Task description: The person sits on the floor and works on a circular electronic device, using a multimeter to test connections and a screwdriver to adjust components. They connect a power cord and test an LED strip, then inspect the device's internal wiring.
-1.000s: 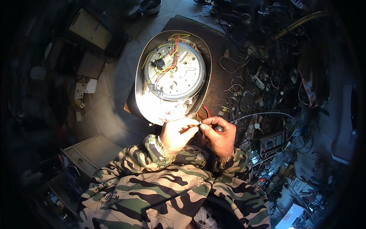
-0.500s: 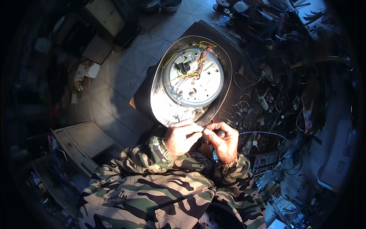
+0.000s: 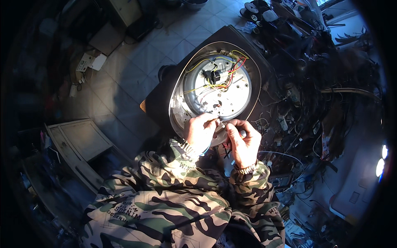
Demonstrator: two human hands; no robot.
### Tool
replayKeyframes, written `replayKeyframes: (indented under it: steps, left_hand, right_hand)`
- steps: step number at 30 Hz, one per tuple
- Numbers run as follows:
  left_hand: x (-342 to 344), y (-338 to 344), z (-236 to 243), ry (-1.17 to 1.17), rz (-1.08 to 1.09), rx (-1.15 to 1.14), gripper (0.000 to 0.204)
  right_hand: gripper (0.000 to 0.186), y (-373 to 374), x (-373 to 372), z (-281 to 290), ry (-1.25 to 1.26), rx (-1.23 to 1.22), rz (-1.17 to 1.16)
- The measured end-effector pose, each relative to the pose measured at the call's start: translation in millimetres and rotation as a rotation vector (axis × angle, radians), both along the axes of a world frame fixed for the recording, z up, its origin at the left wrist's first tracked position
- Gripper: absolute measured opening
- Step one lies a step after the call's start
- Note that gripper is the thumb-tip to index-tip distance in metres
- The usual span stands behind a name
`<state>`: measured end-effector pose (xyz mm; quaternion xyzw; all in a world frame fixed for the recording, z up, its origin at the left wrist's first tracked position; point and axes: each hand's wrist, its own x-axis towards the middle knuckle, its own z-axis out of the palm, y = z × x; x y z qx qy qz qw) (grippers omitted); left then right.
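Observation:
An oval metal appliance housing holds a round metal plate with red and yellow wires and a black part. At the housing's near end, my left hand pinches a small light piece, perhaps a wire end, too small to make out. Beside it, my right hand has curled fingers around a tool with a dark, rounded handle end, its thumb and forefinger at that small piece. Red-handled pliers appear partly hidden below the housing, between my hands.
The housing rests on a dark board. Tangled wires and parts crowd the right side, with a multimeter partly visible. A cream cabinet stands at left on the tiled floor; bowls lie at the top edge.
Both hands have moved up, from below the housing onto its near end, still close together at the small piece. The housing sits further right in the picture as the view has shifted.

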<state>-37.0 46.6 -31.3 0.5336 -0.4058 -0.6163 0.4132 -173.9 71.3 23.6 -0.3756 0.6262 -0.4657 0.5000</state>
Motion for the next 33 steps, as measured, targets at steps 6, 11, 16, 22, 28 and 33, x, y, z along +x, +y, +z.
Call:
replayKeyframes:
  steps: [6, 11, 16, 22, 28, 33]
  left_hand:
    - [-1, 3, -11, -0.148, 0.031, -0.068, 0.012]
    - [-8, 4, -8, -0.154, 0.103, -0.173, 0.008]
    - [-7, 7, -8, -0.152, 0.096, -0.091, 0.010]
    - [-6, 9, -7, -0.130, 0.109, -0.131, 0.013]
    - [-6, 10, -14, -0.166, 0.106, -0.233, 0.013]
    - [-4, 10, -9, -0.156, 0.105, -0.194, 0.013]
  right_hand:
    - [0.019, 7, -18, 58, 0.149, -0.200, 0.041]
    - [0.025, 7, -19, 78, 0.020, -0.444, -0.043]
    - [0.034, 1, -20, 69, 0.029, -0.609, -0.149]
    - [0.030, -29, -11, 57, -0.149, -0.653, -0.255]
    - [0.029, -39, 1, 48, -0.144, -0.652, -0.232]
    - [0.029, -42, 2, 44, -0.135, -0.640, -0.223]
